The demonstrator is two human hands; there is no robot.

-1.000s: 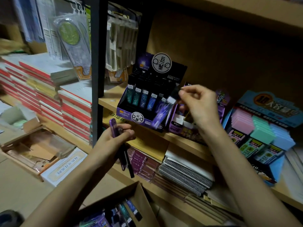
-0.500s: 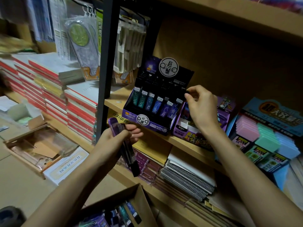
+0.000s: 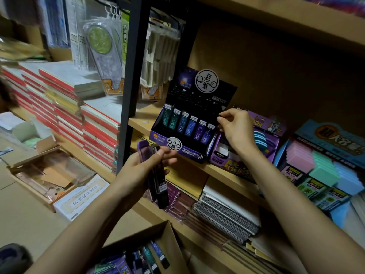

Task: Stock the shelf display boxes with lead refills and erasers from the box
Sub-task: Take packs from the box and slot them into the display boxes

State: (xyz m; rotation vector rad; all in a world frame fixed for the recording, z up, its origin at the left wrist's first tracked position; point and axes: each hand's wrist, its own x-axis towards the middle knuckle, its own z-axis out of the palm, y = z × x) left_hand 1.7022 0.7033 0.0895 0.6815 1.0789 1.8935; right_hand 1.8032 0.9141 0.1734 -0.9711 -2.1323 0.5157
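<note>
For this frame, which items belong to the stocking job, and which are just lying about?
Job in hand:
lead refill display box; lead refill tubes gripped by the left hand; right hand at that box's right edge; cardboard box holding more refills; eraser display box.

Lying about:
red notebook stacks; spiral notebooks; hanging rulers; open tray on the floor.
</note>
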